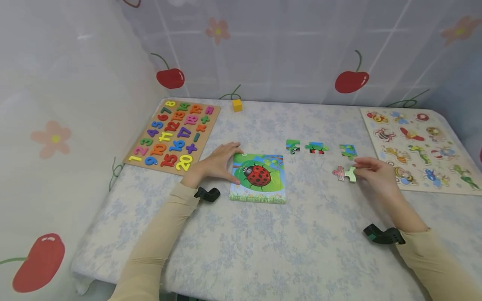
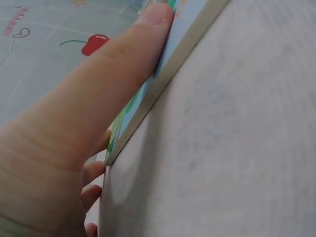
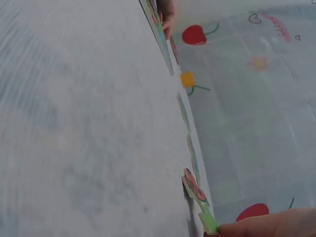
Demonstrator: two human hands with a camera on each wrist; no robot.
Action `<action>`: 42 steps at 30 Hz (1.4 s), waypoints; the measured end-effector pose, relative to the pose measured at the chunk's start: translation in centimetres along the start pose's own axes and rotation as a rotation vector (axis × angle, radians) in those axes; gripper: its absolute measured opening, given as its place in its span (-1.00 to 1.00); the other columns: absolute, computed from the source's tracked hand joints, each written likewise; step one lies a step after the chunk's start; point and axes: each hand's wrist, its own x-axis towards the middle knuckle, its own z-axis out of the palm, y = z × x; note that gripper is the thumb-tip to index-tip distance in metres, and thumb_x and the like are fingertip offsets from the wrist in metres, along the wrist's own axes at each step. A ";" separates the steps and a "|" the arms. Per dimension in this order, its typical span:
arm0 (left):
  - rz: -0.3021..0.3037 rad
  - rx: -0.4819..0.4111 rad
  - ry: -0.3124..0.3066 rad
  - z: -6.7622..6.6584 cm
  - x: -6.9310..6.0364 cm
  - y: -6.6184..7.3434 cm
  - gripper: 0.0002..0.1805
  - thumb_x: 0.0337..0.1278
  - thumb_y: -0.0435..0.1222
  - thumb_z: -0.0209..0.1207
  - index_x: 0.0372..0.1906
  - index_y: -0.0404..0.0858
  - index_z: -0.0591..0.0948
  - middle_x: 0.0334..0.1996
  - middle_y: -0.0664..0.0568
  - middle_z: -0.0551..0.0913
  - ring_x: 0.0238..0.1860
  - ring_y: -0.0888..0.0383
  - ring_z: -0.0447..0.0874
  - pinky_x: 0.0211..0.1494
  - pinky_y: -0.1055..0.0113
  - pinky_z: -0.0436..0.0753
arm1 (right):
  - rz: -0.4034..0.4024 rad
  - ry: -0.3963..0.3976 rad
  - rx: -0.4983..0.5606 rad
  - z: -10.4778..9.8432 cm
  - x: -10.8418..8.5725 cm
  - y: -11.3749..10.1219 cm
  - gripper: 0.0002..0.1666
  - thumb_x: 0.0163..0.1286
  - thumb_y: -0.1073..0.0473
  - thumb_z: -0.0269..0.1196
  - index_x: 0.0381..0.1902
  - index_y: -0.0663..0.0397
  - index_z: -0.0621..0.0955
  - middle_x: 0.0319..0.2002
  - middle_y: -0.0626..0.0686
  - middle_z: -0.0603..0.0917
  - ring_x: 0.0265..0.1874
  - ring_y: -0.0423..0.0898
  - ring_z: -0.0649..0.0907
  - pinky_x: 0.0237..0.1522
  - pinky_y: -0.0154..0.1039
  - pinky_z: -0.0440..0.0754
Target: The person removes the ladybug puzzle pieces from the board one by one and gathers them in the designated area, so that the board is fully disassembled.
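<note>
A square ladybug puzzle board (image 1: pixel 257 179) lies flat on the table, with a red spotted ladybug on green and blue. My left hand (image 1: pixel 217 162) rests at its left side, thumb (image 2: pixel 123 54) stretched over the board's edge and fingers along the upper left corner. To the right, my right hand (image 1: pixel 378 173) pinches a red and green jigsaw piece (image 1: pixel 340 173) between thumb and fingertips. That jigsaw piece (image 3: pixel 196 187) appears edge-on in the right wrist view. Three loose jigsaw pieces lie beyond: one on the left (image 1: pixel 293 146), one in the middle (image 1: pixel 316 147), one on the right (image 1: pixel 348 151).
A wooden number board (image 1: pixel 203 138) with colourful numerals lies at the back left. On the right is a pale insect peg board (image 1: pixel 384 144), close to the right hand. A yellow cube (image 1: pixel 237 105) sits near the table's back edge, before a cherry-patterned curtain (image 1: pixel 286 54).
</note>
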 end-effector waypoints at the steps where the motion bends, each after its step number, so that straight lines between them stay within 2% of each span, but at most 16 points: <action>1: -0.008 -0.001 0.001 -0.1 -0.2 -0.2 0.07 -0.30 0.10 0.47 0.38 -0.13 0.23 0.54 -0.08 -0.12 0.56 -0.04 -0.27 0.58 -0.01 -0.24 | 0.004 0.000 0.001 -0.3 0.0 0.2 -0.75 0.35 0.28 0.17 -0.03 -0.02 0.55 -0.43 -0.56 0.57 -0.39 -0.55 0.56 -0.38 -0.57 0.57; 4: -0.019 -0.015 0.000 -0.2 -0.4 -0.5 0.06 -0.30 0.07 0.48 0.37 -0.14 0.23 0.54 -0.10 -0.13 0.56 -0.04 -0.29 0.58 -0.02 -0.25 | 0.013 -0.002 -0.001 -0.8 0.2 0.4 -0.78 0.36 0.28 0.17 -0.07 -0.08 0.55 -0.45 -0.57 0.57 -0.41 -0.58 0.56 -0.40 -0.57 0.57; 6: -0.019 -0.028 -0.003 -0.2 -0.5 -0.6 0.06 -0.31 0.06 0.49 0.37 -0.14 0.23 0.54 -0.09 -0.14 0.56 -0.03 -0.30 0.58 -0.01 -0.27 | 0.001 0.011 -0.035 -0.8 0.2 0.2 -0.78 0.37 0.25 0.16 -0.03 0.04 0.54 -0.46 -0.59 0.54 -0.42 -0.59 0.54 -0.41 -0.58 0.56; 10: -0.006 -0.038 -0.007 -0.1 -0.4 -0.7 0.08 -0.33 0.06 0.49 0.38 -0.16 0.22 0.54 -0.12 -0.16 0.56 -0.05 -0.32 0.57 -0.04 -0.33 | -0.038 0.058 -0.149 0.0 0.0 -0.7 -0.60 0.39 0.15 0.14 0.09 0.31 0.50 -0.43 -0.59 0.46 -0.44 -0.62 0.46 -0.46 -0.56 0.52; 13: -0.011 -0.040 -0.016 -0.1 -0.4 -0.5 0.09 -0.33 0.07 0.49 0.38 -0.15 0.20 0.54 -0.11 -0.18 0.56 -0.04 -0.35 0.57 -0.03 -0.37 | -0.089 0.058 -0.193 1.7 -0.3 -1.9 -0.53 0.41 0.10 0.14 0.13 0.35 0.49 -0.35 -0.47 0.45 -0.42 -0.61 0.44 -0.46 -0.53 0.52; 17: -0.015 -0.045 -0.023 -0.2 -0.4 -0.5 0.08 -0.31 0.06 0.49 0.39 -0.16 0.19 0.54 -0.12 -0.20 0.56 -0.05 -0.37 0.56 -0.02 -0.39 | -0.190 -0.036 -0.178 5.3 -0.8 -4.0 -0.59 0.40 0.14 0.15 0.09 0.32 0.53 -0.18 -0.09 0.59 -0.35 -0.54 0.48 -0.38 -0.50 0.56; 20: -0.016 -0.046 -0.023 -0.1 -0.4 -0.7 0.08 -0.30 0.04 0.48 0.39 -0.16 0.19 0.54 -0.12 -0.21 0.56 -0.05 -0.38 0.56 -0.02 -0.39 | -0.272 -0.147 -0.170 8.7 -0.9 -5.7 -0.64 0.38 0.21 0.18 0.07 0.29 0.56 -0.08 0.19 0.64 -0.25 -0.36 0.56 -0.25 -0.43 0.59; 24: -0.012 -0.040 -0.023 0.0 -0.4 -0.9 0.08 -0.28 0.05 0.48 0.40 -0.13 0.17 0.55 -0.08 -0.22 0.56 -0.02 -0.39 0.57 0.01 -0.40 | -0.349 -0.302 -0.140 13.1 -0.9 -7.5 -0.61 0.33 0.30 0.21 0.09 0.32 0.56 -0.03 0.30 0.65 -0.12 0.04 0.65 -0.07 -0.18 0.64; 27: -0.003 -0.037 -0.018 0.0 -0.3 -1.0 0.08 -0.29 0.05 0.48 0.40 -0.13 0.18 0.55 -0.09 -0.21 0.56 -0.02 -0.38 0.57 0.01 -0.39 | -0.358 -0.362 -0.132 15.7 -1.1 -8.3 -0.55 0.27 0.33 0.25 0.12 0.31 0.54 0.03 0.29 0.64 -0.06 0.16 0.61 -0.01 -0.01 0.61; 30: 0.003 -0.035 -0.014 0.1 -0.3 -1.0 0.09 -0.30 0.06 0.48 0.39 -0.14 0.18 0.55 -0.09 -0.20 0.56 -0.03 -0.38 0.57 0.00 -0.40 | -0.379 -0.354 -0.188 17.5 -1.3 -8.4 -0.50 0.19 0.32 0.32 0.13 0.27 0.55 0.06 0.26 0.62 -0.02 0.16 0.59 -0.01 0.03 0.58; 33: 0.002 -0.023 -0.013 0.2 -0.1 -1.0 0.09 -0.30 0.07 0.47 0.40 -0.12 0.18 0.55 -0.08 -0.20 0.56 -0.02 -0.38 0.57 0.02 -0.40 | -0.426 -0.315 -0.228 18.4 -1.5 -8.2 -0.46 0.11 0.34 0.38 0.10 0.26 0.58 0.07 0.25 0.62 0.02 0.17 0.58 0.01 0.05 0.57; 36: 0.001 -0.019 -0.013 0.3 0.1 -1.0 0.08 -0.29 0.08 0.47 0.40 -0.11 0.17 0.55 -0.06 -0.21 0.56 0.00 -0.38 0.57 0.03 -0.39 | -0.454 -0.289 -0.218 18.8 -1.7 -8.0 -0.44 0.07 0.37 0.41 0.09 0.26 0.59 0.07 0.25 0.63 0.06 0.16 0.58 0.05 0.06 0.57; 42: -0.010 -0.020 -0.017 0.4 0.1 -1.1 0.08 -0.29 0.09 0.46 0.39 -0.09 0.17 0.55 -0.04 -0.21 0.56 0.02 -0.39 0.57 0.04 -0.40 | -0.464 -0.294 -0.176 18.9 -1.8 -7.7 -0.44 0.08 0.36 0.41 0.10 0.24 0.59 0.09 0.22 0.62 0.09 0.15 0.56 0.08 0.06 0.55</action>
